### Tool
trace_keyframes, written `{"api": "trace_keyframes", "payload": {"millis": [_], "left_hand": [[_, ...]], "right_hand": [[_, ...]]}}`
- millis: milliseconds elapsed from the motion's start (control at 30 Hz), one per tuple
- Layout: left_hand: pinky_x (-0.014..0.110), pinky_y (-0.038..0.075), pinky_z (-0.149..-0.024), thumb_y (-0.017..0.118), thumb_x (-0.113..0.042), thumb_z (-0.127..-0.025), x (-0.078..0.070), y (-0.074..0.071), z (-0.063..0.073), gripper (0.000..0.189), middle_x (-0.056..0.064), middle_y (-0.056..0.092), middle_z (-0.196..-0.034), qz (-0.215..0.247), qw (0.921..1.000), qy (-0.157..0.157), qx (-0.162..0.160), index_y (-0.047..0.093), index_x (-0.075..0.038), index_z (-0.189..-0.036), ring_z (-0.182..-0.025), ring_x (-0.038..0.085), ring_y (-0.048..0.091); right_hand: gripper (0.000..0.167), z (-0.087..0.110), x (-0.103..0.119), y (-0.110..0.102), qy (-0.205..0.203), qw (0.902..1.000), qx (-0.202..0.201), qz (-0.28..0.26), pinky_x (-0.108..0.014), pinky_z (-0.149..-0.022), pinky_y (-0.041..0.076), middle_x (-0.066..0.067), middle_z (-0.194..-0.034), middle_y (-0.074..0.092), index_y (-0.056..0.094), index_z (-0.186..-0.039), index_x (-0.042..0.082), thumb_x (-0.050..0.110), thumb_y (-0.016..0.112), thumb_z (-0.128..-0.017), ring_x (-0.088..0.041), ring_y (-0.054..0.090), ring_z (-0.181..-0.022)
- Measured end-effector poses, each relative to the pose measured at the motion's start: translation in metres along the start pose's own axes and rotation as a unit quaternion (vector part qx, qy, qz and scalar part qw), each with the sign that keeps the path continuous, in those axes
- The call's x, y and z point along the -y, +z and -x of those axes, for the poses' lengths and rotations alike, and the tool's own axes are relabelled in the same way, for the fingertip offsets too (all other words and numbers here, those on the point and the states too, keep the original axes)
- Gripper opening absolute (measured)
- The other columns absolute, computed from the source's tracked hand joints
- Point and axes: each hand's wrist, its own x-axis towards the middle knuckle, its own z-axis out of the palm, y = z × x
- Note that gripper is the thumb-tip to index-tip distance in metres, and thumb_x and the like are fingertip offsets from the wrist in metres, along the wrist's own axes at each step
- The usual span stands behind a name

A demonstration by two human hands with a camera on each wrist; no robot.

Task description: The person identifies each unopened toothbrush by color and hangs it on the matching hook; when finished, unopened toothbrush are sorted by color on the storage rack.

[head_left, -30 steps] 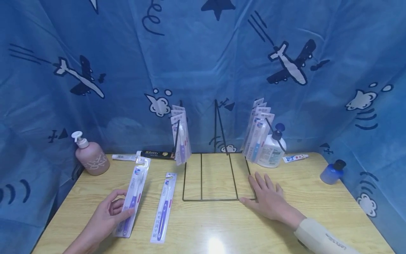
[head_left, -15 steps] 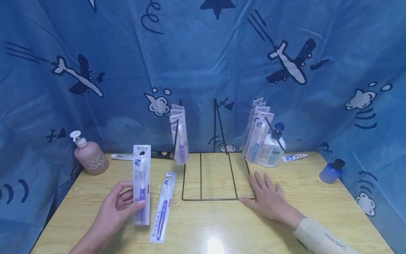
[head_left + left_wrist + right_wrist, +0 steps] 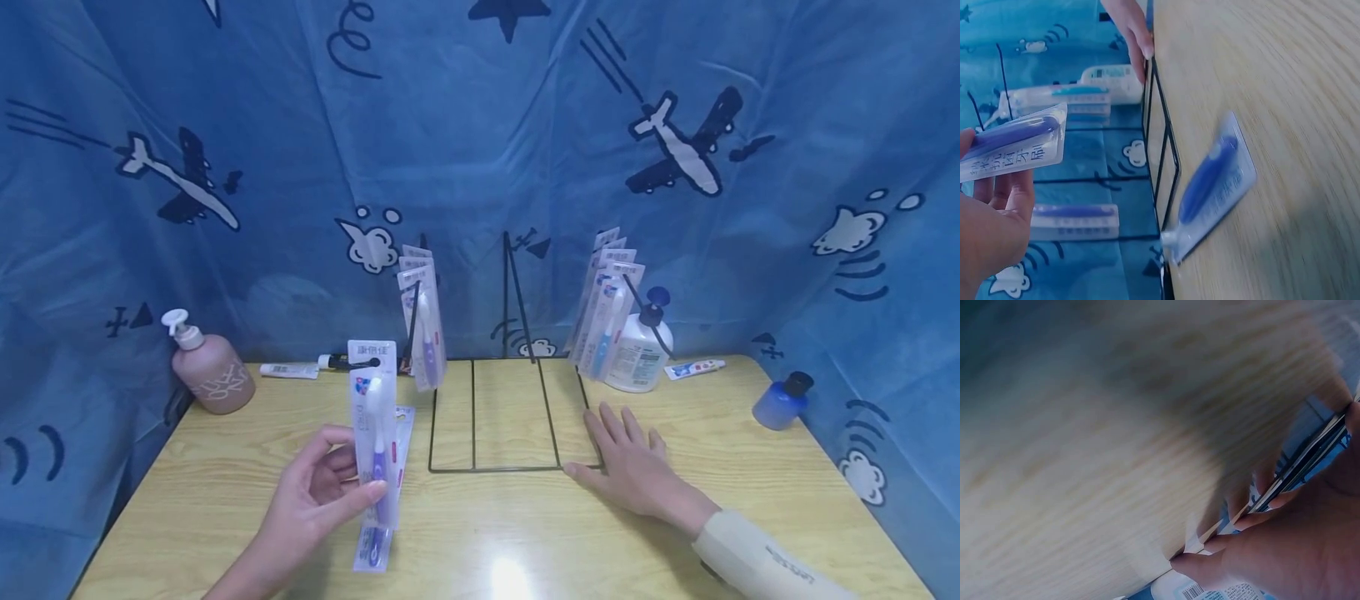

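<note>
My left hand (image 3: 315, 500) pinches a packaged purple toothbrush (image 3: 372, 433) between thumb and fingers, the pack standing nearly upright above the table. Partly behind it, a second packaged purple toothbrush (image 3: 370, 557) lies on the wood; the left wrist view shows that lying pack (image 3: 1216, 187) more fully. A black wire rack (image 3: 510, 470) stands farther back. Purple toothbrush packs (image 3: 429, 333) hang on its left prong, and blue ones (image 3: 603, 342) on its right prong. With fingers spread, my right hand (image 3: 633, 475) rests at the rack's front right corner.
Along the back left stand a pink pump bottle (image 3: 213, 375), a white tube (image 3: 288, 371) and a black box (image 3: 339, 362). A white pump bottle (image 3: 637, 358) is behind the blue packs. Farther right are a small toothpaste tube (image 3: 695, 368) and a blue bottle (image 3: 780, 404). Blue curtain surrounds the table.
My left hand has carried the toothbrush pack to the right and turned it more upright, so it now overlaps the lying pack in the head view. The right hand stays at the rack.
</note>
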Motion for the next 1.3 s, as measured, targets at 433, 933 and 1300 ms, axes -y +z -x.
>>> {"api": "trace_keyframes", "payload": {"millis": [433,933,1300], "left_hand": [[0.045,0.064,-0.091,0.068,0.017,-0.098,0.009,0.016,-0.005,0.040,0.027,0.073,-0.128,0.007,0.9988,-0.046,0.016,0.054,0.004,-0.133,-0.116,0.030,0.075],[0.037,0.062,-0.094,0.077,0.003,-0.099,0.041,0.023,-0.052,0.037,0.022,0.074,-0.129,-0.044,0.9837,-0.145,-0.097,0.057,0.004,-0.130,-0.114,0.023,0.075],[0.027,0.054,-0.081,0.081,-0.005,-0.099,0.061,0.022,-0.093,0.031,0.013,0.079,-0.111,-0.072,0.9676,-0.165,-0.176,0.061,-0.003,-0.123,-0.097,0.019,0.070]], "right_hand": [[0.097,0.000,0.002,0.000,-0.001,1.0000,0.004,-0.003,-0.090,-0.111,0.019,-0.029,-0.174,0.025,0.034,-0.169,0.001,0.071,0.055,-0.105,-0.061,0.020,-0.156],[0.098,0.000,-0.001,0.000,0.002,1.0000,0.002,-0.003,-0.090,-0.111,0.018,-0.029,-0.174,0.025,0.034,-0.169,0.000,0.072,0.055,-0.105,-0.061,0.020,-0.156],[0.098,0.000,-0.003,0.002,-0.002,1.0000,-0.003,0.003,-0.089,-0.111,0.018,-0.030,-0.173,0.026,0.034,-0.169,0.000,0.072,0.054,-0.105,-0.061,0.020,-0.156]]}}
